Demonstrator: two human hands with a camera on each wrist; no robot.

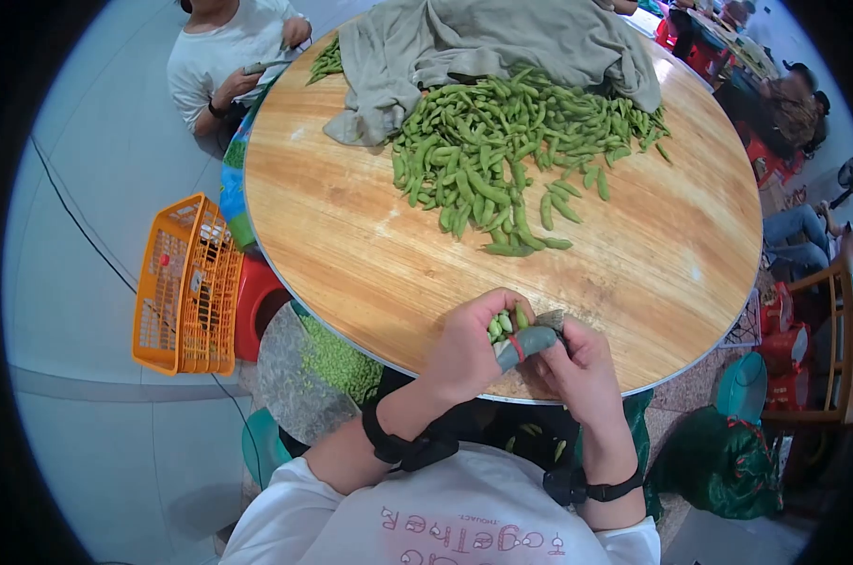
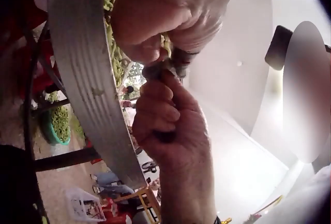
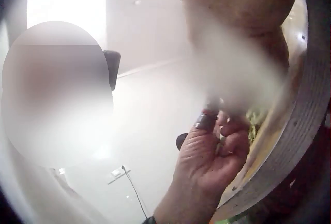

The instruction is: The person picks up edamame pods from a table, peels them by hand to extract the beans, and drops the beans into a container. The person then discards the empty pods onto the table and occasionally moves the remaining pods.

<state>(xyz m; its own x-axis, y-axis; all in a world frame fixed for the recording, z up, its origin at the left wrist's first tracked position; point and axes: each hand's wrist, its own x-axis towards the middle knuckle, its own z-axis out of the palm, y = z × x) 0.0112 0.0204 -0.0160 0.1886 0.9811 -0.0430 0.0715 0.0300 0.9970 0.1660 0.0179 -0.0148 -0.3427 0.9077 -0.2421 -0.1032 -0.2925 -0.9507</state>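
Observation:
In the head view, my left hand [image 1: 469, 341] curls around several shelled green beans [image 1: 502, 325] and an edamame pod [image 1: 522, 316] at the table's near edge. Its thumb wears a grey-green cover [image 1: 532, 345] with a red band. My right hand [image 1: 588, 365] meets it from the right, its thumb and curled fingers pinching the cover's tip. Beside that tip is a grey textured wrap [image 1: 551, 322], partly hidden by the fingers. The left wrist view shows the right hand [image 2: 170, 123] with its fingers curled. The left hand [image 3: 207, 154] appears in the right wrist view, thumb cover [image 3: 206, 120] included.
A pile of edamame pods [image 1: 488, 155] lies on the round wooden table [image 1: 332, 235], partly under a grey cloth [image 1: 502, 42]. Left below stands a container of shelled beans [image 1: 337, 363], near an orange basket [image 1: 186, 292] and red stool [image 1: 257, 306]. Another person [image 1: 229, 61] is at far left.

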